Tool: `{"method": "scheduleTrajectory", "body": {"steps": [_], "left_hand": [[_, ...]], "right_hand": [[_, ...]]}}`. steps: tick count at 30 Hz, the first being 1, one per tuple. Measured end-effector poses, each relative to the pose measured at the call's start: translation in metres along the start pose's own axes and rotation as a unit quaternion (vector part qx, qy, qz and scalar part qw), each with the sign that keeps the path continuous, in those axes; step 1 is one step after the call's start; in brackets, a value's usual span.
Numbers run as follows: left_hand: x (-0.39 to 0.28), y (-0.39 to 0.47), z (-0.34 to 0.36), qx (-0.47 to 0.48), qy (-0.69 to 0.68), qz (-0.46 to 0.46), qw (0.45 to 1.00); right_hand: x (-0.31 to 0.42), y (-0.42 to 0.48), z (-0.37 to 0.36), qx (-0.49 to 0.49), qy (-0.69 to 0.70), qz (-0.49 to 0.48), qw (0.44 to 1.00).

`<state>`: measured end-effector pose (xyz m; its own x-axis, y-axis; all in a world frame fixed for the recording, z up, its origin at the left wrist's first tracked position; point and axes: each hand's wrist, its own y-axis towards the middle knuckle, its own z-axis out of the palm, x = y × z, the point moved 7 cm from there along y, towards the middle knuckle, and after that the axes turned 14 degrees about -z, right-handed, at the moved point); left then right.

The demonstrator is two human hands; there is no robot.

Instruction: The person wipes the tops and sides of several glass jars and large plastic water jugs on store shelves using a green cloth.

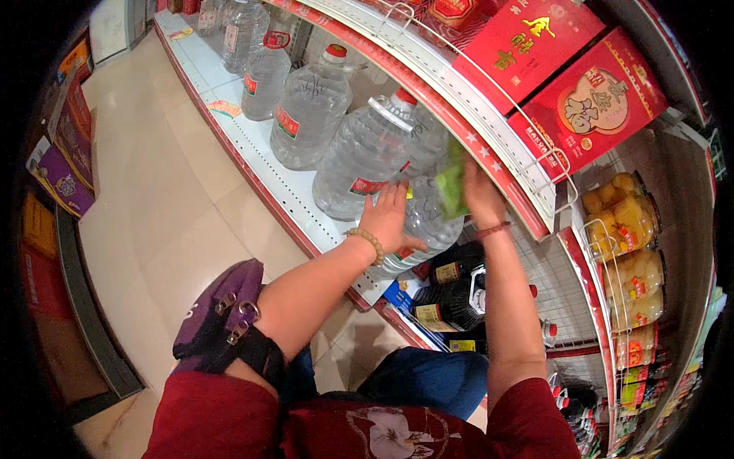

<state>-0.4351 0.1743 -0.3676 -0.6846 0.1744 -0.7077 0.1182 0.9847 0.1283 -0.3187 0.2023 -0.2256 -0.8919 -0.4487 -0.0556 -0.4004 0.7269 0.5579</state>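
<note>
My left hand [387,217] rests with spread fingers against a large clear plastic jug [437,221] at the corner of the white lower shelf. Its fingertips reach the red label of the neighbouring jug [358,163], which has a red cap and a white handle. A green cloth [452,182], blurred, lies between my right hand [480,192] and the back of the corner jug. My right hand has hold of this cloth; the upper shelf's edge hides part of its fingers. Both jugs stand upright.
More clear jugs [309,109] line the shelf [292,195] to the left. Red gift boxes [590,106] stand on the upper shelf behind a wire rail. Dark bottles [450,304] sit beyond the corner, and fruit jars [622,224] at right. A purple box [66,178] stands across the tiled aisle.
</note>
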Motion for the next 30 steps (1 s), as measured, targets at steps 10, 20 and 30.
{"method": "scheduleTrajectory", "body": {"steps": [10,20,30], "left_hand": [[0.018,0.006,0.023,0.053,0.043,-0.016,0.998],[0.025,0.002,0.014,0.106,-0.058,-0.029,0.992],[0.021,0.004,0.012,0.088,-0.142,-0.003,0.986]], "right_hand": [[0.073,-0.053,0.065,0.046,-0.073,-0.127,0.988],[0.069,-0.138,0.040,-0.043,0.086,0.002,0.995],[-0.117,-0.153,0.129,-0.155,0.415,0.271,0.854]]}}
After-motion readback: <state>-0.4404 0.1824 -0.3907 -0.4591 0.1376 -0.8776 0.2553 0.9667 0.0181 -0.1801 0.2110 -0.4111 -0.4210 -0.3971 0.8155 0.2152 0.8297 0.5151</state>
